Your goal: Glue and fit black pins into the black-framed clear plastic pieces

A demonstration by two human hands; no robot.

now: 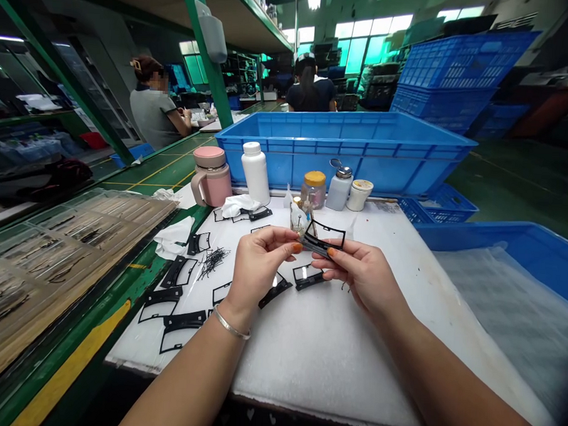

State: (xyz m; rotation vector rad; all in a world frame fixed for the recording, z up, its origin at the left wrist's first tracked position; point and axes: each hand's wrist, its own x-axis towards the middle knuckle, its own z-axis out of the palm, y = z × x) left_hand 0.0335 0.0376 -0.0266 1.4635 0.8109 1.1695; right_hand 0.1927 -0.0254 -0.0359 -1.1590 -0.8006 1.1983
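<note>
Left hand [260, 268] and right hand [360, 282] are both narrow, fingertips pinching a black frame piece with a clear window [323, 238] up above the mat, its left end at the left fingertips, its lower edge in the right fingers. Orange nails on both hands. Metal bangle [232, 322] on the left wrist.

Under the hands, a white padded mat [315, 359] covers the green bench [135, 282]. More black frames [178, 271] lie scattered on it, some just beside the hands, mostly left of them. A small heap of thin black strips [213, 261] sits left of the left hand, with a crumpled white wipe [172, 236] beyond it.

Farther out along the back edge: pink lidded mug [213, 175], white plastic bottle [256, 173], glass jar with yellow lid [313, 189], pump dispenser bottle [339, 189], small white tub [359, 195]. Any labels are too small to read. Behind them stands a large blue crate [343, 149]. A blue bin lined with clear plastic [506, 292] sits to the right, and a clear tray of black pieces [65, 260] lies to the left. Two co-workers [154, 104] [311, 85] sit farther off, facing away.
</note>
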